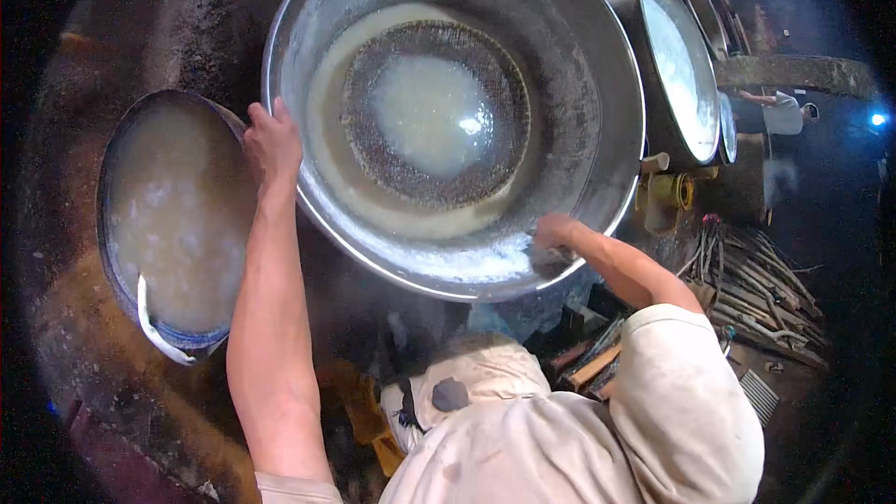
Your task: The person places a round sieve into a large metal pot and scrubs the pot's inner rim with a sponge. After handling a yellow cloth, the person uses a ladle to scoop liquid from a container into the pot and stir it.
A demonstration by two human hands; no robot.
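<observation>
Steadying wide round silver metal basin at left rim, grasping with fingers of left hand. Apparently working at basin's lower-right inner wall with right hand, fingers curled; unclear whether around anything. Likely needed next: firm hold on rim. In basin: cloudy pale liquid, dark woven-looking ring. Left of basin, above stained floor: dark round pot. Right: metal vat, piled sticks, person, dim room.

Before me stood the basin, basket inside, with a tub left, sticks near right, vessels far right.
</observation>
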